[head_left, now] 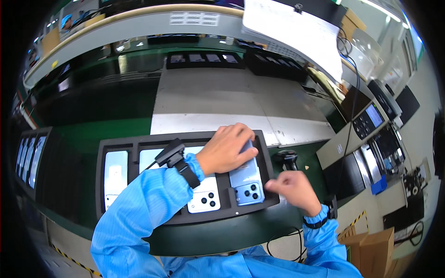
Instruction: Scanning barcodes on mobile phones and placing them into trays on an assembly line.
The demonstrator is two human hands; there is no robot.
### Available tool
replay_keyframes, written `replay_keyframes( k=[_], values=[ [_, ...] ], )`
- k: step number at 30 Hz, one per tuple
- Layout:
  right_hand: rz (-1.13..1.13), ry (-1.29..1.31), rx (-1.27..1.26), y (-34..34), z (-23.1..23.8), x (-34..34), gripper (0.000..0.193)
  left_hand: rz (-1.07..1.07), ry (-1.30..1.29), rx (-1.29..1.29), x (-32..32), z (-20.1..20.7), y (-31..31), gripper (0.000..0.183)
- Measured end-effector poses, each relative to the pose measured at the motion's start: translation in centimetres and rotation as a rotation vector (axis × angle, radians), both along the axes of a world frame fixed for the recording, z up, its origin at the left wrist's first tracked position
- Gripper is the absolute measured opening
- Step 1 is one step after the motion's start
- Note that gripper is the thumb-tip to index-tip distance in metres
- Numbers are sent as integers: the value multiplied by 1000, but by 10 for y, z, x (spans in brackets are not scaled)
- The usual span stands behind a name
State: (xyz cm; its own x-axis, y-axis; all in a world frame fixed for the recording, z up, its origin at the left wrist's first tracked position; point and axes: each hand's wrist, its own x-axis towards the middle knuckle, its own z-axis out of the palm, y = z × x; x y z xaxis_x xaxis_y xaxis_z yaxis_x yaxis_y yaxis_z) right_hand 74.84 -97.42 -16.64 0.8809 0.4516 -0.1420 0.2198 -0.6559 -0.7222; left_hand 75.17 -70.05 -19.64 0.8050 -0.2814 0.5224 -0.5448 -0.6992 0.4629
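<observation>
A black foam tray (273, 194) lies at the bench's front edge, with smartphones back-up in its slots. My left hand (227, 150) reaches across to the rightmost slot, fingers and thumb closed around the upper end of a blue phone (245, 178). That phone's camera block faces me at its lower end. A white phone (204, 201) fills the slot to its left, partly under my left forearm. At the tray's left end sits a pale blue phone (116, 169); another pale phone (147, 155) is mostly covered by my sleeve. My right hand (294, 187), fingers curled together, hovers beside the tray's right edge, apparently holding nothing.
A black handheld scanner (287, 159) stands right of the tray. Beyond it is a label-printer-like machine (357, 143). More phone trays sit at the far left (32, 157) and back (204, 60). Papers (292, 34) hang from the shelf; cardboard boxes (375, 250) stand lower right.
</observation>
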Motion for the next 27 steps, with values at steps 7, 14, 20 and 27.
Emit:
replay_keyframes(
  k=[7, 14, 20, 27],
  values=[
    [-458, -348, 9, -51, -76, 39, 69, 92, -150, 313, -7, -15, 1, 48],
    [-434, 60, 408, -57, -42, 37, 55, 133, 82, 206, -31, 24, 37, 35],
    [78, 959, 792, 17, 16, -26, 50, 189, 81, 222, -62, -1, 78, 27],
    [168, 1027, 555, 86, 14, -58, 24, 189, -12, 208, -61, -6, 83, 25]
  ],
)
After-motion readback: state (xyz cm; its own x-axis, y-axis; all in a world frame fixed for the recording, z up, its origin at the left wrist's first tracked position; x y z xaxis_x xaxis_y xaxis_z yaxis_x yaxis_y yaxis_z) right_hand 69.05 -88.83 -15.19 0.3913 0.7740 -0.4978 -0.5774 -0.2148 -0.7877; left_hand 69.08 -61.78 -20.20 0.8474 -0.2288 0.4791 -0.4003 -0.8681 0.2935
